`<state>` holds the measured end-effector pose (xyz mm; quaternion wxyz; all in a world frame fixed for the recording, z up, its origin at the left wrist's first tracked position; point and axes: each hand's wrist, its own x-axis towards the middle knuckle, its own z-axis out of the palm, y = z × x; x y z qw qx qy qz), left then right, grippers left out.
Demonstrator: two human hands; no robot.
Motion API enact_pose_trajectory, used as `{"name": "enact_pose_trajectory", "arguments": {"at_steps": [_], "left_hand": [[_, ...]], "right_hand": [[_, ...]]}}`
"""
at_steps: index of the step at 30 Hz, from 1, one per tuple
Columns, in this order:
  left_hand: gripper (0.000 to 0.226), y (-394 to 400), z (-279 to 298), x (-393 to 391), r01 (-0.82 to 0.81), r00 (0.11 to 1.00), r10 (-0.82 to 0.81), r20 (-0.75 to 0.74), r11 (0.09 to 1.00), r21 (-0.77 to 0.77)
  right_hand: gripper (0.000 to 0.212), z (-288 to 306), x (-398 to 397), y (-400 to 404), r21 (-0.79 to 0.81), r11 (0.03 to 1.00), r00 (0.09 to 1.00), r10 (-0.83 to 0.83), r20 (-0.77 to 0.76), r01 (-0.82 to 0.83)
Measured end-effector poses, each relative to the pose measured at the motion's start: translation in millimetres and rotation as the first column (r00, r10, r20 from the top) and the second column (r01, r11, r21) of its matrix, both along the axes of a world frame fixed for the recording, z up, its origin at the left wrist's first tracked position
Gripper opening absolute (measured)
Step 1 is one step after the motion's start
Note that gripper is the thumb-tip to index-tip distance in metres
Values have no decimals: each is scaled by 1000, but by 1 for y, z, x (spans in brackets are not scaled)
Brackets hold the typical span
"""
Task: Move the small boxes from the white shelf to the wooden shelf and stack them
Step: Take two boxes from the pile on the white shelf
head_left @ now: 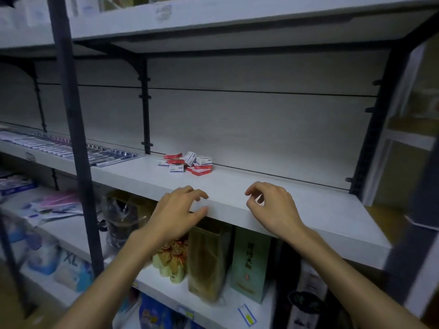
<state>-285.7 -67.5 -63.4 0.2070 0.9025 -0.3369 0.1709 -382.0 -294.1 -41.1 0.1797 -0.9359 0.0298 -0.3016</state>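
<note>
Both hands up at the white shelf, nothing picked up.

Left hand (pixel 177 211) and right hand (pixel 273 205) hover over the front edge of the white shelf (pixel 308 205), each grip loosely curled and holding nothing. Further back, near the rear panel, the small boxes (pixel 187 163) sit in a messy red-and-white pile, well apart from both hands.

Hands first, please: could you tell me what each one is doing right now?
Left hand: open, fingers loosely curled, holding nothing.
Right hand: open, fingers loosely curled, holding nothing.
</note>
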Motion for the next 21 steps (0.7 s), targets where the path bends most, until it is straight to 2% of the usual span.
{"name": "enact_pose_trajectory", "arguments": {"at_steps": [4, 12, 21], "left_hand": [[34, 21, 23, 74, -29, 1000, 29, -9, 999, -25], [30, 51, 32, 196, -81, 997, 81, 10, 994, 67], [56, 52, 29, 299, -4, 1000, -1, 26, 980, 198]], "right_hand": [[23, -1, 49, 18, -8, 1000, 999, -12, -38, 12], [26, 8, 147, 38, -72, 993, 987, -97, -131, 89], [32, 15, 203, 67, -124, 983, 959, -161, -232, 135]]}}
